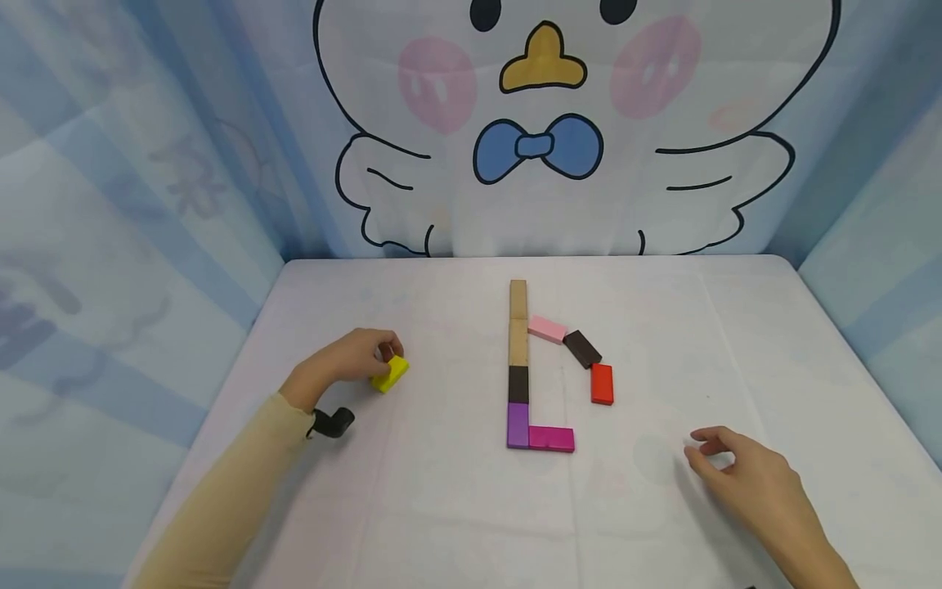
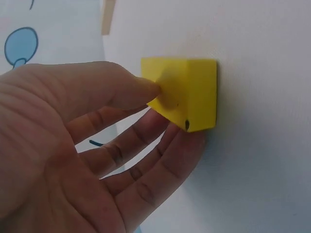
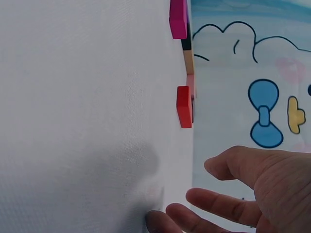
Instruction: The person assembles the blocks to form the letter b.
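Observation:
My left hand point(image 1: 361, 354) pinches a yellow block point(image 2: 180, 92) between thumb and fingers at the left of the table, at or just above its surface. Loosely bent and holding nothing, my right hand point(image 1: 758, 483) hovers at the lower right. Nearest to it lies a red block point(image 1: 602, 384). A dark brown block point(image 1: 582, 348) and a pink block point(image 1: 547, 329) run from there up to a straight column. That column has two tan blocks point(image 1: 518, 321), a black block point(image 1: 518, 384) and a purple block point(image 1: 518, 425). A magenta block point(image 1: 552, 438) extends right from its foot.
A white cloth covers the table point(image 1: 441, 515). Behind it hangs a curtain point(image 1: 537, 213) with a cartoon figure, and patterned blue curtains point(image 1: 96, 245) stand at both sides. A small black device point(image 1: 334, 422) is strapped at the left wrist.

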Demonstrator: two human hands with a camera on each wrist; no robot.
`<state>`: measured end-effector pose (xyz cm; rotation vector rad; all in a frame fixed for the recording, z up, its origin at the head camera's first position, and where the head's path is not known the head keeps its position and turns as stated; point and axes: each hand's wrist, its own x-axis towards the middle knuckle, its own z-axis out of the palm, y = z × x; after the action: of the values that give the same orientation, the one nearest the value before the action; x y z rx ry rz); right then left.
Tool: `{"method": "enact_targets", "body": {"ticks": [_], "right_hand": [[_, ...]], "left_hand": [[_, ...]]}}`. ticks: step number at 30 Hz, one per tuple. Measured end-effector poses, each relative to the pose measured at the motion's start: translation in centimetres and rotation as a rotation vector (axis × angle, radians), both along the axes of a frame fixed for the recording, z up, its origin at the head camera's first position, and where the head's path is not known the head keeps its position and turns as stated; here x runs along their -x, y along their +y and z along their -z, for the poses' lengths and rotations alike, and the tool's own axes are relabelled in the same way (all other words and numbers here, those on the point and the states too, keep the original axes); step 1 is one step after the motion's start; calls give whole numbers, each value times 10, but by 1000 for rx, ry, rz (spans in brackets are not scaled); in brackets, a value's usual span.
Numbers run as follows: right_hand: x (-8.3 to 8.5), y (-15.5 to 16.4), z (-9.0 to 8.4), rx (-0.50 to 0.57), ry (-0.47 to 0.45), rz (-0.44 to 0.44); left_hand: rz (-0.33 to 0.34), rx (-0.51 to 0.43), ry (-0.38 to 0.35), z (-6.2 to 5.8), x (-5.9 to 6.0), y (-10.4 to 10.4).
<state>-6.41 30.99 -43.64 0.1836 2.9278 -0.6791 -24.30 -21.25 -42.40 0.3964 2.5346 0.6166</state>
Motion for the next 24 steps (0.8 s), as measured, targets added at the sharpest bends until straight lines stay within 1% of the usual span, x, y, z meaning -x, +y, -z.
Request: {"method": "enact_targets", "body": {"ticks": [7,11,15,18,20,24], "right_hand": [[0,-1,2,5,11,-8],[-1,-3,3,11,2,-7],[-2,-5,3,26,-14,-7],[-2,-6,4,30,-16,-5],[-3,-7,5,30,-15,-3],[-3,-9,5,33,-12,1]], "left_hand": [[-3,-73,-93,-2,-11,4],[-13,-137,-155,0,-15,7],[-6,-194,-209,2,-18,10],[11,-223,-233,5,-21,15],[25,-226,-241,5,-23,19],[62,-202,-220,6,-27,27]]}}
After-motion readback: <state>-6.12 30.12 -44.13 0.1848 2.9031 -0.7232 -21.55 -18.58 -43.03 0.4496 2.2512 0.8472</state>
